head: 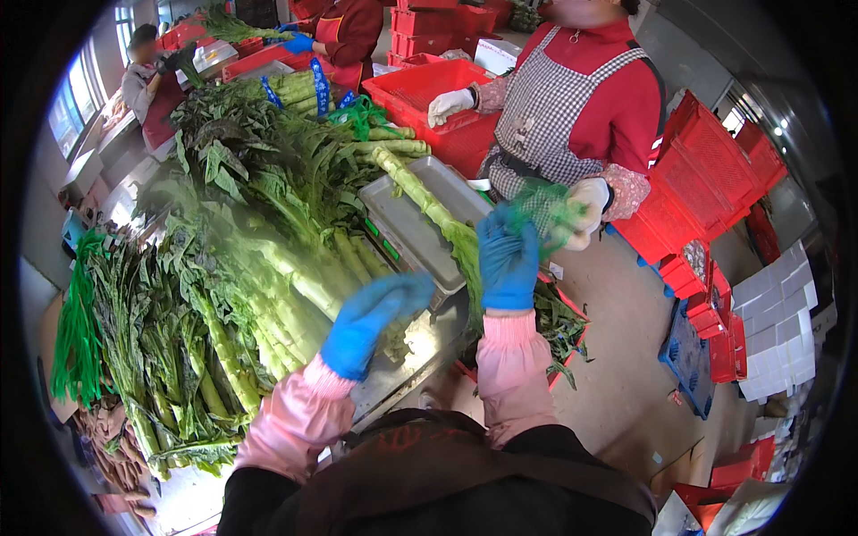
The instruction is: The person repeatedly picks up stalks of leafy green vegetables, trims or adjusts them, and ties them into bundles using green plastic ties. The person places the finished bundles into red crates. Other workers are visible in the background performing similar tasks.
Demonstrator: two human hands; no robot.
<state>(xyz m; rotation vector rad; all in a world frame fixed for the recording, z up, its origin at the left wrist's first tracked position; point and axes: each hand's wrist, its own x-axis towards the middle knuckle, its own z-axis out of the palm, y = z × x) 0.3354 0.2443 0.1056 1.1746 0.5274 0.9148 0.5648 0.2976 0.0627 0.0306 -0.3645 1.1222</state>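
My left hand [375, 321], in a blue glove and blurred, is over the table's metal edge beside a heap of celtuce stems [288, 301]; whether it holds anything cannot be told. My right hand [509, 261], also blue-gloved, is raised with bent fingers at a green mesh net [546, 211]. A co-worker's white-gloved hand [586, 208] is at the net's other side. Whether my fingers grip the net is unclear. One celtuce stem [422, 194] lies across a grey metal tray [436, 248] on a scale, its leaves hanging towards my right hand.
Green netting [80, 328] hangs at the far left. A red crate [429, 87] stands behind the tray, near a co-worker in a checked apron [549, 100]. Stacked red crates [697, 174] and a blue pallet [690, 355] are at the right. Leaves fill a low crate [560, 321] beside my right sleeve.
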